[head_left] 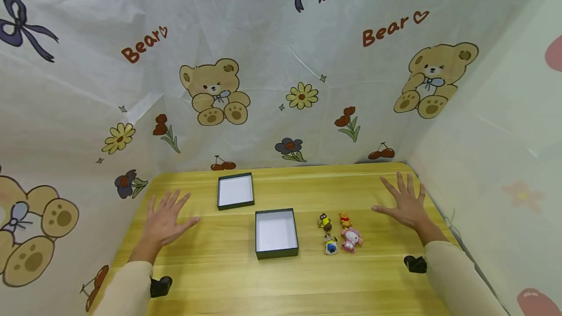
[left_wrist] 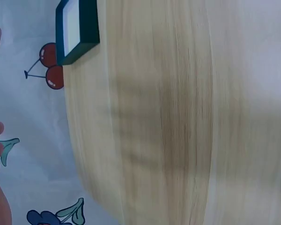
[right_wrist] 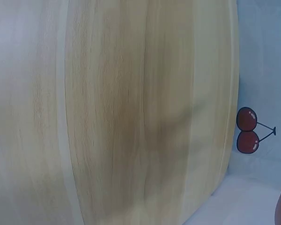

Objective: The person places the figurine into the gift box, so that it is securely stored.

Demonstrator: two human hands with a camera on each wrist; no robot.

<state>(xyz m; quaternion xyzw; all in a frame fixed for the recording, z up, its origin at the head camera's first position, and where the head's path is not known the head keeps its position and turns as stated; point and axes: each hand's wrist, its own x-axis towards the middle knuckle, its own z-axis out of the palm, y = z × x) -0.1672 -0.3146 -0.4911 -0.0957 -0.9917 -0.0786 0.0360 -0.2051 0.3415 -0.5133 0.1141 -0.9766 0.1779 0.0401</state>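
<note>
My left hand (head_left: 166, 222) is spread over the left side of the wooden table, holding nothing. Over the right side my right hand (head_left: 406, 206) has its fingers spread too, with nothing in it. A dark green box with a white inside (head_left: 276, 253) sits at the middle. Behind it to the left lies a similar shallower piece, perhaps its lid (head_left: 235, 206). Right of the box stand small figures: a yellow one with goggles (head_left: 325, 222), a yellow bear in red (head_left: 345, 221), a pink-hooded one (head_left: 351, 239) and a white-and-blue one (head_left: 331, 245).
The wooden table (head_left: 210, 277) meets printed sheeting (head_left: 263, 38) at its back and sides. A thin pale cable (head_left: 456, 228) runs down beyond the right edge. Dark wrist cameras show on both arms, such as the left wrist's camera (head_left: 161, 286).
</note>
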